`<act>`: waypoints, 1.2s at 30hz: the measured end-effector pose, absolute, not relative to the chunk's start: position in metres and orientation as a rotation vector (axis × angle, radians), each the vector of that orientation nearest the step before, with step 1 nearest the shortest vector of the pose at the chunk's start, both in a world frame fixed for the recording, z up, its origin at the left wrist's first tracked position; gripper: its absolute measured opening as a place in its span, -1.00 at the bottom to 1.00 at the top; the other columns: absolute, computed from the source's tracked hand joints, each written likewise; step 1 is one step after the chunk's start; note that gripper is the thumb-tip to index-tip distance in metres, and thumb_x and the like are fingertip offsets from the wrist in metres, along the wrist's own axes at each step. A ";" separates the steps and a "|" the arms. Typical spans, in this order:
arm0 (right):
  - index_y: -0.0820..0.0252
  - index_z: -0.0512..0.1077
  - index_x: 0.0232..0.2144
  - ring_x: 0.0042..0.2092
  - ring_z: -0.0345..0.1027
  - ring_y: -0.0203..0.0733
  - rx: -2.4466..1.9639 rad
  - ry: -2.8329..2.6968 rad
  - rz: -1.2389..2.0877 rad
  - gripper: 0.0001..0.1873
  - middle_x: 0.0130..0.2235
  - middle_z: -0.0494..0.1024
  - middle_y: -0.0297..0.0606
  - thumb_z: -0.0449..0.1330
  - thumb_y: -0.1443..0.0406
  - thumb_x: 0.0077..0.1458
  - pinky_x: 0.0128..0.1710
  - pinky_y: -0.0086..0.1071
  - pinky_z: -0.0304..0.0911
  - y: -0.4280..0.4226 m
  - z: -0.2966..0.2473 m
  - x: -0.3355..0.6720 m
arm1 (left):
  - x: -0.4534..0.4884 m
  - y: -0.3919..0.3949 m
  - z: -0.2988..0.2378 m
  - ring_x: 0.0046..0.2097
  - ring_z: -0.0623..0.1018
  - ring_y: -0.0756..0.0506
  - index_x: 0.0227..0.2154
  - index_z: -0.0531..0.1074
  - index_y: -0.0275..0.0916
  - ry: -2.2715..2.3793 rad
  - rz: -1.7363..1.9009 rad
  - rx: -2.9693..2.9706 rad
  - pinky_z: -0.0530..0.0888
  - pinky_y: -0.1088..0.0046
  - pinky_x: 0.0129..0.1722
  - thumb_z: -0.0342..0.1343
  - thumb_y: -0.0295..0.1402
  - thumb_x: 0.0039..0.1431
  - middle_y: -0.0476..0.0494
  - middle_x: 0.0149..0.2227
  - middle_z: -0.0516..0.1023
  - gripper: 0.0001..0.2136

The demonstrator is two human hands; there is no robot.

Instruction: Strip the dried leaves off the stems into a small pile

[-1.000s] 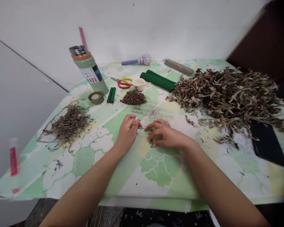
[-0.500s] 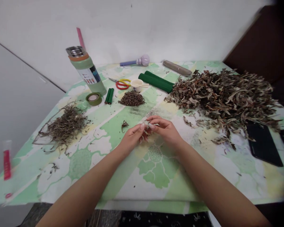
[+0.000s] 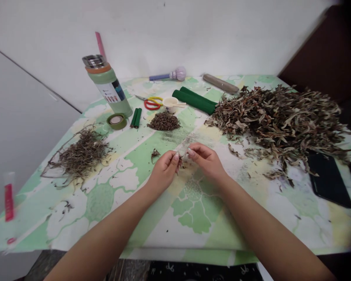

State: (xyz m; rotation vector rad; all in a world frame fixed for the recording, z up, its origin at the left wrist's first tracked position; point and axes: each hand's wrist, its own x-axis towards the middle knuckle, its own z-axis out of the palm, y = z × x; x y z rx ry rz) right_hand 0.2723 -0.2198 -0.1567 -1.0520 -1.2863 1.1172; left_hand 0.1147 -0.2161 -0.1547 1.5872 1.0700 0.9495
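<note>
Over the middle of the table, my left hand pinches a small dark piece of dried leaf between thumb and fingers. My right hand is just to its right, thumb and index finger pinched together; whatever lies between those tips is too small to make out. A narrow gap separates the two hands. Beyond them sits a heap of brown crumbled bits. One curled dried leaf lies left of my left hand. To the right spreads a big pile of dried leaves.
A pile of thin stems lies at left. Farther back are a green bottle, a tape roll, short green rolls, scissors, a small white cup and longer green rolls. A black phone lies at right.
My hands, touching before, have drawn slightly apart. The dark piece of dried leaf now shows at my left fingertips. The view has shifted a little.
</note>
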 end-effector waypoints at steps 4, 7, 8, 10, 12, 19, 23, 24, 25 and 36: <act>0.20 0.31 -0.47 -0.48 0.15 -0.36 -1.126 -1.429 1.170 -0.67 -0.52 0.29 -0.39 0.14 0.04 0.05 -0.48 -0.45 0.11 -0.225 -0.160 0.269 | 0.112 -0.216 -0.157 -0.39 0.36 -0.02 -0.50 0.25 -0.22 1.179 0.936 1.949 0.29 0.44 -0.34 -0.14 -0.21 0.25 -0.03 -0.50 0.33 -0.73; 0.18 0.27 -0.47 -0.49 0.12 -0.37 -1.161 -1.559 1.164 -0.69 -0.53 0.28 -0.41 0.07 0.07 0.12 -0.50 -0.47 0.07 -0.228 -0.162 0.265 | 0.112 -0.216 -0.159 -0.36 0.35 -0.02 -0.51 0.24 -0.23 1.165 0.909 2.080 0.27 0.44 -0.34 -0.14 -0.28 0.25 -0.05 -0.46 0.33 -0.76; 0.18 0.26 -0.48 -0.49 0.12 -0.37 -1.155 -1.579 1.171 -0.69 -0.53 0.28 -0.41 0.05 0.08 0.14 -0.49 -0.47 0.07 -0.229 -0.162 0.264 | 0.112 -0.216 -0.159 -0.36 0.35 -0.02 -0.51 0.23 -0.23 1.164 0.912 2.096 0.27 0.44 -0.35 -0.15 -0.29 0.25 -0.05 -0.45 0.33 -0.76; 0.18 0.25 -0.48 -0.48 0.15 -0.36 -1.122 -1.587 1.183 -0.70 -0.53 0.29 -0.41 0.00 0.11 0.18 -0.45 -0.47 0.10 -0.229 -0.163 0.264 | 0.113 -0.216 -0.160 -0.37 0.34 -0.02 -0.49 0.24 -0.23 1.170 0.936 2.088 0.27 0.45 -0.35 -0.15 -0.30 0.26 -0.04 -0.46 0.33 -0.77; 0.18 0.25 -0.47 -0.46 0.18 -0.36 -1.100 -1.569 1.184 -0.71 -0.52 0.31 -0.40 0.00 0.12 0.19 -0.41 -0.46 0.12 -0.228 -0.163 0.265 | 0.113 -0.216 -0.160 -0.37 0.34 -0.02 -0.48 0.26 -0.23 1.175 0.958 2.062 0.27 0.45 -0.35 -0.15 -0.29 0.26 -0.04 -0.46 0.33 -0.77; 0.18 0.26 -0.46 -0.46 0.19 -0.35 -1.083 -1.473 1.183 -0.69 -0.51 0.33 -0.39 -0.03 0.09 0.20 -0.39 -0.44 0.13 -0.227 -0.163 0.267 | 0.113 -0.217 -0.158 -0.35 0.35 -0.02 -0.47 0.25 -0.22 1.225 0.988 2.071 0.27 0.44 -0.32 -0.15 -0.29 0.26 -0.03 -0.45 0.34 -0.78; 0.16 0.25 -0.38 -0.46 0.19 -0.35 -1.040 -1.487 1.280 -0.77 -0.49 0.33 -0.41 0.04 0.12 0.17 -0.44 -0.46 0.11 -0.228 -0.166 0.264 | 0.113 -0.217 -0.161 -0.37 0.34 -0.02 -0.49 0.22 -0.22 1.229 0.959 2.051 0.27 0.44 -0.33 -0.12 -0.32 0.24 -0.02 -0.45 0.33 -0.80; 0.16 0.25 -0.37 -0.45 0.19 -0.35 -1.016 -1.484 1.304 -0.79 -0.49 0.33 -0.41 0.04 0.14 0.17 -0.44 -0.46 0.11 -0.227 -0.167 0.263 | 0.114 -0.216 -0.162 -0.37 0.34 -0.02 -0.49 0.22 -0.23 1.225 0.958 2.033 0.27 0.44 -0.34 -0.12 -0.32 0.23 -0.02 -0.46 0.32 -0.81; 0.16 0.24 -0.37 -0.45 0.19 -0.35 -0.992 -1.480 1.325 -0.81 -0.48 0.33 -0.41 0.04 0.16 0.17 -0.43 -0.46 0.11 -0.227 -0.168 0.264 | 0.114 -0.216 -0.163 -0.38 0.34 -0.01 -0.49 0.23 -0.23 1.222 0.959 2.012 0.28 0.44 -0.34 -0.12 -0.32 0.23 -0.02 -0.46 0.32 -0.80; 0.19 0.30 -0.39 -0.48 0.14 -0.36 -1.065 -1.508 1.299 -0.85 -0.50 0.32 -0.39 0.08 0.21 0.10 -0.48 -0.45 0.06 -0.227 -0.164 0.269 | 0.111 -0.216 -0.158 -0.33 0.34 -0.01 -0.47 0.23 -0.22 1.244 0.981 2.126 0.28 0.44 -0.30 -0.12 -0.30 0.25 -0.03 -0.42 0.32 -0.80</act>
